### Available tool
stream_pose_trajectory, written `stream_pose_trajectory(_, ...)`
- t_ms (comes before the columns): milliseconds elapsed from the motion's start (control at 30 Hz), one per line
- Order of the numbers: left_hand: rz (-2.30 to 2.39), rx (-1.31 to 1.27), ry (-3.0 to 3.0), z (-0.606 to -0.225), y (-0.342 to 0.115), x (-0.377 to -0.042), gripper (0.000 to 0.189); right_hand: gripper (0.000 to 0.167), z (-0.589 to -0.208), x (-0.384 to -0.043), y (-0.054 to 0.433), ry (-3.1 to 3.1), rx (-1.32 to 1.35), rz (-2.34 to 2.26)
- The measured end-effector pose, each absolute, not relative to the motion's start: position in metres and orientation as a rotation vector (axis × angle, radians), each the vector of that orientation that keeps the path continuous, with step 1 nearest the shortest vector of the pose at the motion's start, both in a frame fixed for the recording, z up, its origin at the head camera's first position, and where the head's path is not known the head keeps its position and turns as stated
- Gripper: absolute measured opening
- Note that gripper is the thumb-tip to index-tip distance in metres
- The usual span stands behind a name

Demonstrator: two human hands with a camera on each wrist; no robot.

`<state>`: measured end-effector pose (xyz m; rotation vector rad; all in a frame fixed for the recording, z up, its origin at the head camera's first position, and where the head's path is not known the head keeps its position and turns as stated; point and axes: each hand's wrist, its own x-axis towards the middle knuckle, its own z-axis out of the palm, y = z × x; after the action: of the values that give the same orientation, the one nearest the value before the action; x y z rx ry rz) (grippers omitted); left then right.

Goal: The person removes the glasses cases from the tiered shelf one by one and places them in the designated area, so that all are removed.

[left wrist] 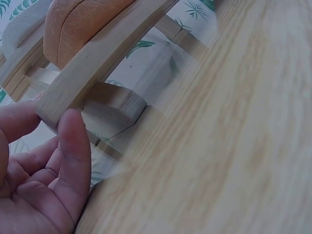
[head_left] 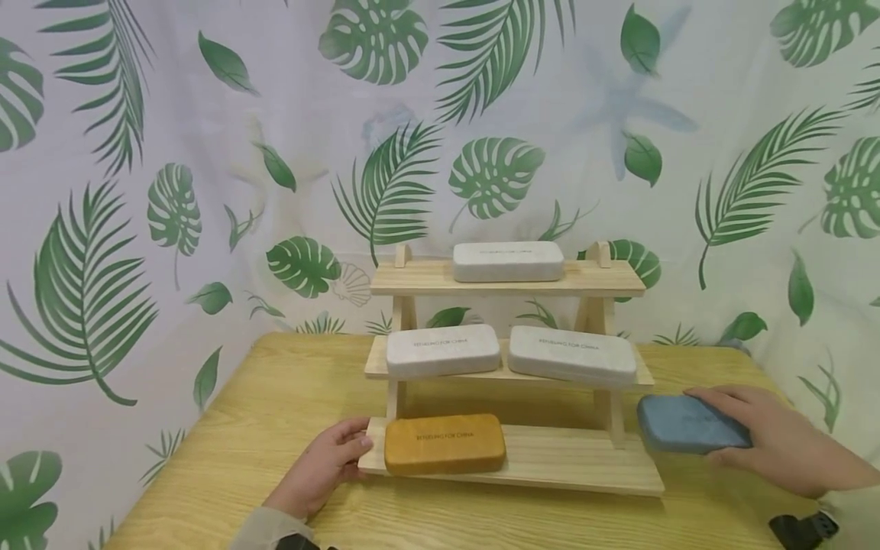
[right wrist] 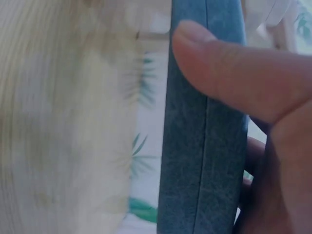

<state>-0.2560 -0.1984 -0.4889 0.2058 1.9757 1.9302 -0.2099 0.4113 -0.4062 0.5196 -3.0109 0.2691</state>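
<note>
A blue glasses case (head_left: 690, 425) is in my right hand (head_left: 777, 439), just right of a three-tier wooden shelf (head_left: 571, 458). In the right wrist view the thumb (right wrist: 224, 68) presses along the seam side of the case, with other fingers partly hidden behind it. My left hand (head_left: 330, 466) pinches the left end of the shelf's bottom board, thumb and finger around its corner in the left wrist view. Close to that hand, an orange glasses case (head_left: 445, 444) lies on the left part of the bottom tier.
On the middle tier lie two white glasses cases, one left (head_left: 443, 351) and one right (head_left: 572, 354). Another white case (head_left: 509, 262) rests on the top tier. The shelf stands on a wooden table (head_left: 275, 397) before a leaf-print curtain (head_left: 275, 153).
</note>
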Motion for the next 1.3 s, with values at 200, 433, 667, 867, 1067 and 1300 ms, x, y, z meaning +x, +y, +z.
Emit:
stream_pose_trajectory(200,1.93,0.202,1.98,-0.487,-0.199,-0.255,0.069,0.087,-0.419,-0.233,0.431,-2.982,0.49,0.258)
stream_pose_trajectory(433,1.934,0.228,1.958,-0.491,-0.198,-0.255,0.067,0.087,-0.432,-0.259,0.444,-2.999,0.418,0.26)
stream_pose_trajectory(667,1.934,0.231,1.959,-0.492,-0.198,-0.255,0.068,0.088,-0.448,-0.281,0.449,-3.007,0.399,0.214)
stream_pose_trajectory(867,1.954,0.241,1.942,-0.492,-0.198,-0.257,0.066,0.089,-0.457,-0.298,0.45,-3.027,0.364,0.198)
stream_pose_trajectory(1067,1.97,0.249,1.92,-0.493,-0.198,-0.258,0.065,0.091,-0.46,-0.314,0.454,-3.036,0.295,0.217)
stream_pose_trajectory(1300,1.952,0.249,1.932,-0.492,-0.2,-0.258,0.066,0.09,-0.467,-0.322,0.451,-3.007,0.252,0.221)
